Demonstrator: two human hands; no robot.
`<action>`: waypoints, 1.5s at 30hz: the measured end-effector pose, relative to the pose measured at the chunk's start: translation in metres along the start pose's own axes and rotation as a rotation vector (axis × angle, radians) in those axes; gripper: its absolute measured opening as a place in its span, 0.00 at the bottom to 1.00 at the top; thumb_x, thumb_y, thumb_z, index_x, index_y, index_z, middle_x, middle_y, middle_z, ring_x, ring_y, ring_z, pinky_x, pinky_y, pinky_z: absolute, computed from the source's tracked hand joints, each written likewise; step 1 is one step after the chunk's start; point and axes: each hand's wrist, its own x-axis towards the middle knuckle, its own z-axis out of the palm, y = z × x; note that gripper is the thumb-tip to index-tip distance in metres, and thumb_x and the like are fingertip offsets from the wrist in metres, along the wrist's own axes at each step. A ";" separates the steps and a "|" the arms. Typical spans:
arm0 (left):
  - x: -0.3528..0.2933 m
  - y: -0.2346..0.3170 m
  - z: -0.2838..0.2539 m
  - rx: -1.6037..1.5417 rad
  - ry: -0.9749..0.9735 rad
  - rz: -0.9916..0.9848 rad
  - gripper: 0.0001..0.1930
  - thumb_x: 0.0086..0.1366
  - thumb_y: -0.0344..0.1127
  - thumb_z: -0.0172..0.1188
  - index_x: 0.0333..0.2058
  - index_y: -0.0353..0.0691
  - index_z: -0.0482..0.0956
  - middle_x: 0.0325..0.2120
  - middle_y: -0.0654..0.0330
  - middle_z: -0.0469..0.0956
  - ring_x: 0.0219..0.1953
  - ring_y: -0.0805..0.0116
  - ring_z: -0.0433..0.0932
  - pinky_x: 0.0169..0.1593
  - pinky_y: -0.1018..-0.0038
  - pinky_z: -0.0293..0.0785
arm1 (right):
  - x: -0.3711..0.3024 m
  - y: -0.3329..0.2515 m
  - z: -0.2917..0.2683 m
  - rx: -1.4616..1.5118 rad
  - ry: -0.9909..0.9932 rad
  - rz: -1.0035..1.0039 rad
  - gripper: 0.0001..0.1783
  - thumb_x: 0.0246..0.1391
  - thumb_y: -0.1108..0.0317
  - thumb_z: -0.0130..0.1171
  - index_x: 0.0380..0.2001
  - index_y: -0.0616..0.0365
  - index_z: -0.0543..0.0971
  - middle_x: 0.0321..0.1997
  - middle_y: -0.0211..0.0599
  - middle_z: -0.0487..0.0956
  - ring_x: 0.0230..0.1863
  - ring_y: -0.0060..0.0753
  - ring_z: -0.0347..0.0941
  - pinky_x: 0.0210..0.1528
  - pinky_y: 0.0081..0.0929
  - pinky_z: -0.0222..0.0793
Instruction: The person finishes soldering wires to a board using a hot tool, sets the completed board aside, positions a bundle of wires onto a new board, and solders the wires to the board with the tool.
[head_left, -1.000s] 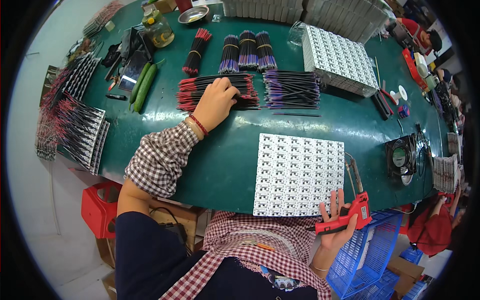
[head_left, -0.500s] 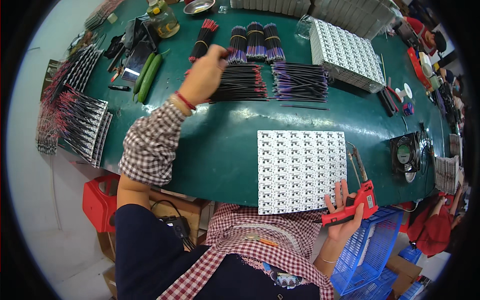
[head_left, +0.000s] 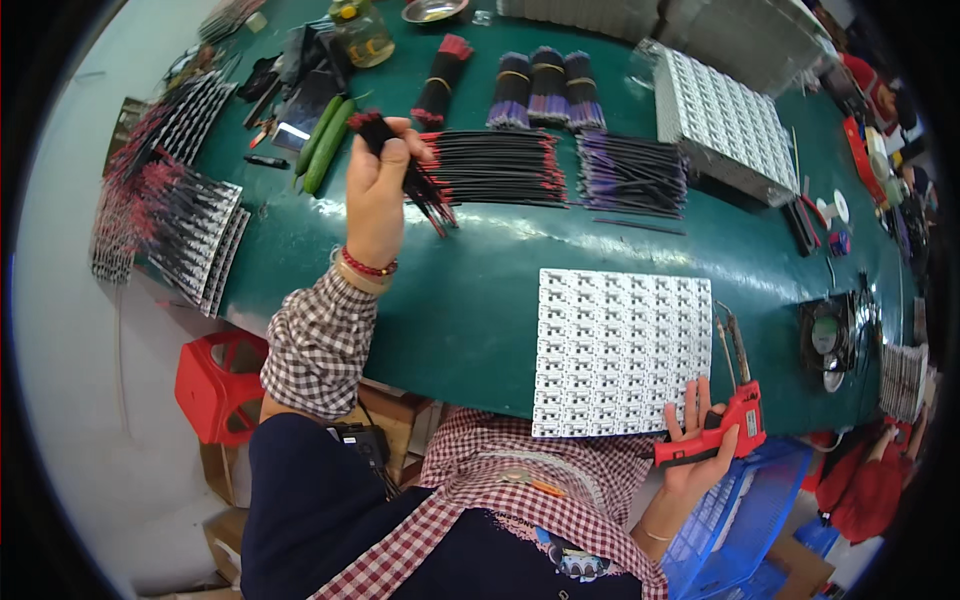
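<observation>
A: Left hand [head_left: 376, 195] grasps wires [head_left: 420, 190], lower ends splayed, left of the wire pile [head_left: 495, 168]. Right hand [head_left: 693, 472] holds soldering gun [head_left: 743, 420] beside board [head_left: 622, 350].

B: Risk: loose grip could shed wires; careless wrist turn might swing soldering gun against board.

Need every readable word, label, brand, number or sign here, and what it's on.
Red soldering gun: pale label, too small to read.
Navy shirt: chest lettering, partly covered; not copied out here.
Black fan: hub label, too blurred.
White panel: tiny repeated marks, too small.
</observation>
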 end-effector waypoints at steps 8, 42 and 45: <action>0.004 -0.004 0.014 0.046 -0.006 0.043 0.10 0.72 0.35 0.41 0.47 0.36 0.64 0.34 0.59 0.71 0.38 0.70 0.73 0.47 0.72 0.71 | -0.005 -0.002 -0.001 -0.047 0.043 -0.019 0.20 0.60 0.51 0.47 0.45 0.57 0.68 0.64 0.63 0.58 0.67 0.54 0.55 0.56 0.58 0.65; -0.024 -0.015 0.043 0.724 -0.680 -0.351 0.11 0.59 0.32 0.61 0.29 0.30 0.72 0.16 0.62 0.67 0.21 0.78 0.61 0.25 0.76 0.61 | -0.031 -0.009 0.108 -0.609 -0.008 -0.118 0.27 0.60 0.50 0.49 0.48 0.66 0.65 0.18 0.35 0.69 0.15 0.20 0.61 0.19 0.22 0.64; -0.029 -0.022 0.048 0.820 -0.710 -0.265 0.12 0.56 0.35 0.63 0.29 0.30 0.73 0.17 0.54 0.72 0.19 0.72 0.69 0.26 0.71 0.66 | -0.027 0.005 0.113 -0.602 0.006 0.025 0.22 0.60 0.58 0.50 0.47 0.68 0.67 0.18 0.35 0.68 0.16 0.20 0.60 0.21 0.21 0.61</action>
